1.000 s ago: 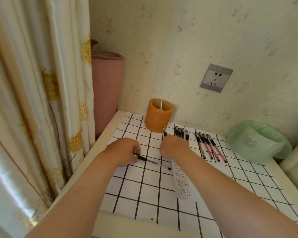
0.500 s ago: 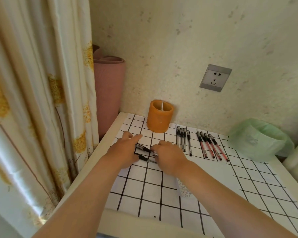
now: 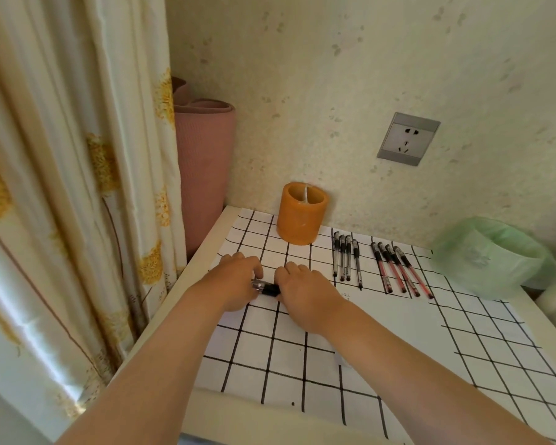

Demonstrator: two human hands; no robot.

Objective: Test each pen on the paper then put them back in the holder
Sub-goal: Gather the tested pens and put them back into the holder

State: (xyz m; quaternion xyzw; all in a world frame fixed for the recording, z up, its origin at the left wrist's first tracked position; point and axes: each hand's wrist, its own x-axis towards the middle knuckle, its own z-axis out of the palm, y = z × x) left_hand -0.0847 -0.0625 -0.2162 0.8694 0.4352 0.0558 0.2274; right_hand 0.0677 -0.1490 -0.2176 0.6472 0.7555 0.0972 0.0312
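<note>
Left hand [image 3: 233,284], right hand [image 3: 307,295] close together, fingers [image 3: 294,270] curled

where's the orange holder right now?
Head view, left of centre: the orange holder stands upright at the far edge of the gridded sheet near the wall, just left of the row of black pens.

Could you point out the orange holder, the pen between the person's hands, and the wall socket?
orange holder [image 3: 300,220], head view, middle of its front wall.
pen [image 3: 268,288], head view, dark part of the barrel that shows.
wall socket [image 3: 408,138], head view, centre of its faceplate.
</note>
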